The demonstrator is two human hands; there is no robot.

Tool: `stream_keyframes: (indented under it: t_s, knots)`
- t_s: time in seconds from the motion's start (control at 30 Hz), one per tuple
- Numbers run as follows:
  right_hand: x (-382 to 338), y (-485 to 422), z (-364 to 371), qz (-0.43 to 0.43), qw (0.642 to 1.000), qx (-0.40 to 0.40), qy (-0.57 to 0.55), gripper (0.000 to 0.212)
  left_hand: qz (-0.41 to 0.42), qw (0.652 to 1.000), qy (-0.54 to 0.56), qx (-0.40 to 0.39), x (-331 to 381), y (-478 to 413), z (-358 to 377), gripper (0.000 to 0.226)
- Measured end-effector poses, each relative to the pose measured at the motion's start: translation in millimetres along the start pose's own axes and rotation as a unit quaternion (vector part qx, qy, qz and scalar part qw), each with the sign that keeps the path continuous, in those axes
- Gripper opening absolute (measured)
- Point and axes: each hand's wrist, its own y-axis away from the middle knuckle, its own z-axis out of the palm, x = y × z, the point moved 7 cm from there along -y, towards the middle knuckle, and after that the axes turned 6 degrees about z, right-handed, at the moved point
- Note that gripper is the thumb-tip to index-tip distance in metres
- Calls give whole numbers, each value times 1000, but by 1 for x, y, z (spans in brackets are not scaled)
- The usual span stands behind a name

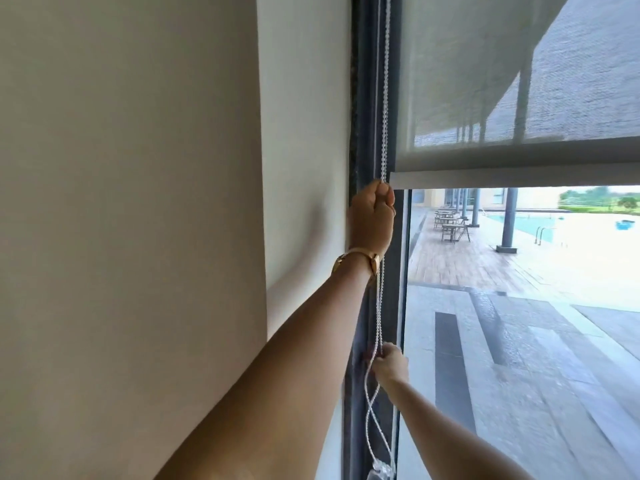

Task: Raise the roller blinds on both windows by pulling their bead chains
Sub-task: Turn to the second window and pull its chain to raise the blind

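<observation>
A grey mesh roller blind (485, 81) covers the upper part of the window, and its bottom bar (512, 180) hangs level with my raised hand. The white bead chain (384, 98) runs down along the dark window frame (362, 98) at the blind's left edge. My left hand (372, 220), with a gold bracelet on the wrist, is fisted on the chain just left of the bottom bar. Lower down, my right hand (389, 367) grips the same chain. Below it the chain loops and crosses down to a clear clip (379, 471) at the bottom edge.
A beige wall (138, 202) fills the left half, with a lighter wall return (304, 150) meeting the frame. Through the bare glass (519, 323) I see a paved terrace, outdoor tables and chairs, pillars and a pool.
</observation>
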Motion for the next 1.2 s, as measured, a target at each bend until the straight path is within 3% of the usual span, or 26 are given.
stream_keyframes:
  t_s: [0.13, 0.2, 0.27, 0.57, 0.67, 0.77, 0.83, 0.9, 1.03, 1.1, 1.2]
  knots:
    - [-15, -1, -23, -9, 997, -36, -70, 6, -7, 1000, 1, 1, 0, 1, 3, 21]
    - [-29, 1, -42, -15, 991, -54, -121, 27, -11, 1000, 7, -1, 4, 3, 3, 20]
    - [-55, 10, -67, -48, 983, -64, -166, 36, -11, 1000, 2, 1, 7, 5, 0, 20]
    - [-193, 61, -172, -174, 946, -47, -268, 48, -18, 1000, 3, 6, 17, 16, 4, 25]
    - [-231, 76, -200, -212, 928, -47, -302, 37, -30, 999, 44, -9, 20, 20, 12, 26]
    - [-263, 92, -226, -273, 906, 34, -323, 18, -33, 998, 54, -16, 25, 24, 18, 26]
    - [-281, 105, -243, -320, 893, 184, -257, 19, -33, 997, 62, -17, 27, 26, 20, 26]
    - [-297, 117, -245, -347, 883, 246, -199, 24, -43, 997, 66, -16, 29, 31, 21, 26]
    - [-313, 110, -208, -263, 920, 37, -287, 32, -48, 997, 62, -16, 27, 43, 22, 27]
    - [-315, 114, -188, -252, 901, -59, -348, 33, -52, 997, 56, -9, 21, 45, 19, 26]
    - [-311, 114, -176, -277, 877, -81, -383, 38, -51, 998, 25, -5, 11, 44, 12, 23]
